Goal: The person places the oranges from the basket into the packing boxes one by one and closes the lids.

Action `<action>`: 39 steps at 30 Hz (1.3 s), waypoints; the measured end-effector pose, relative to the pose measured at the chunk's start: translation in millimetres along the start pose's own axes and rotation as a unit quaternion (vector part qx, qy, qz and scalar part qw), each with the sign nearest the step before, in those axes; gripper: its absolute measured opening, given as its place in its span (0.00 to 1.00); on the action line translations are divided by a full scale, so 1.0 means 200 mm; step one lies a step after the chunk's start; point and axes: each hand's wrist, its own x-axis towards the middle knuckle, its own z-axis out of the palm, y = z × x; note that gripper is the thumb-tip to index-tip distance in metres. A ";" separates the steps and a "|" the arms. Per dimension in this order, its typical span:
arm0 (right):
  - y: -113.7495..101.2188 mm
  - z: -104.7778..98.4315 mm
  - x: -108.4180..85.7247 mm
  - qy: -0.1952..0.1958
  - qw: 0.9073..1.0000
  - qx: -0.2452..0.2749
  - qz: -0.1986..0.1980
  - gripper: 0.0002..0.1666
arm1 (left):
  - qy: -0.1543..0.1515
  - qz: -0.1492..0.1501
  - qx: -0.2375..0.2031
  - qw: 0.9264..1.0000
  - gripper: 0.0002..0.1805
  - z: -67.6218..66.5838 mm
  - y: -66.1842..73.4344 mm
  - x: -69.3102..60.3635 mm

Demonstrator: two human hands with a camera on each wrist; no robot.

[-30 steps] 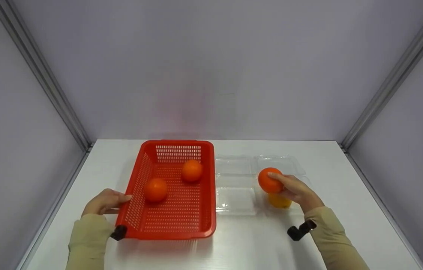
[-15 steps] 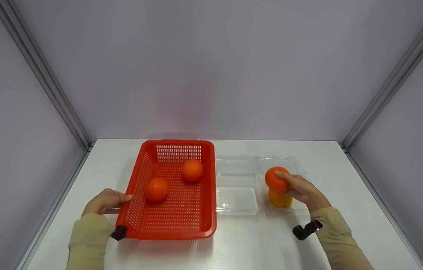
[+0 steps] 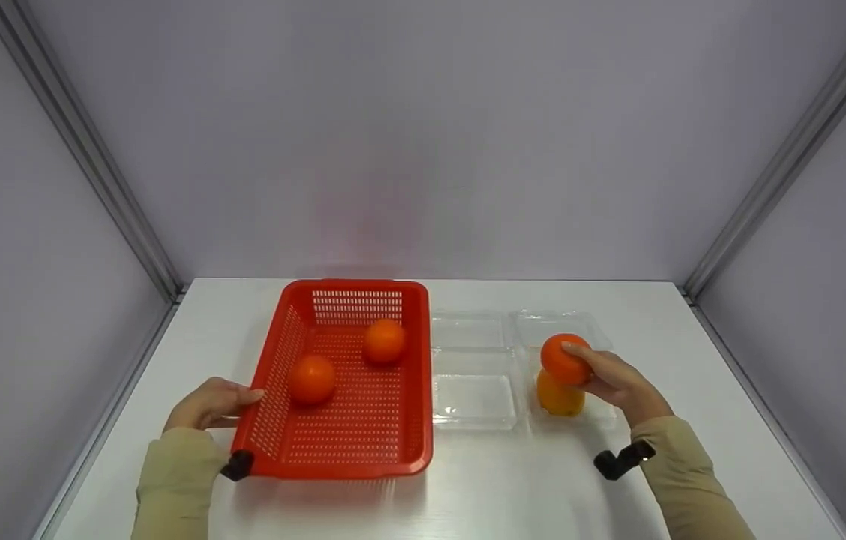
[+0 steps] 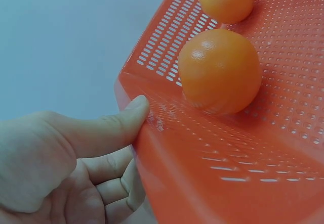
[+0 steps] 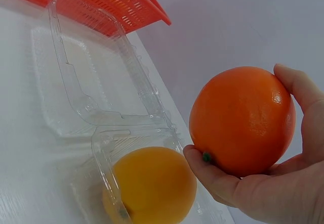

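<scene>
My left hand (image 3: 211, 403) pinches the left rim of a red basket (image 3: 424, 420), thumb on top and fingers beneath, as the left wrist view also shows. Two oranges lie in the basket, one nearer my hand (image 3: 312, 379) and one farther back (image 3: 384, 342). In my right hand (image 3: 613, 380) I hold a third orange (image 3: 564, 359), thumb on one side and fingers on the other. It is raised above a yellow-orange fruit (image 3: 560, 395) that sits in a clear plastic container (image 5: 101, 153). In the right wrist view a small green stem spot shows on the held orange (image 5: 243, 120).
Another clear container (image 3: 472, 397) lies open between the basket and the fruit, beside the basket's right wall. More clear plastic compartments stand farther back. A white wall (image 3: 423, 135) rises behind the table (image 3: 483, 487), with side panels left and right.
My right hand has moved a little to the right with the orange, uncovering more of the yellow-orange fruit below. My left hand and the basket have stayed in place.
</scene>
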 end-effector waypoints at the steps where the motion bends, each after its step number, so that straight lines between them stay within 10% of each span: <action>1: 0.00 0.00 0.00 0.000 1.000 0.000 -0.001 0.43 | -0.001 0.001 0.001 1.000 0.24 0.00 0.00 0.00; 39: 0.05 -0.18 -0.05 0.027 0.999 0.019 0.003 0.50 | 0.000 0.005 0.002 1.000 0.22 0.00 0.00 -0.01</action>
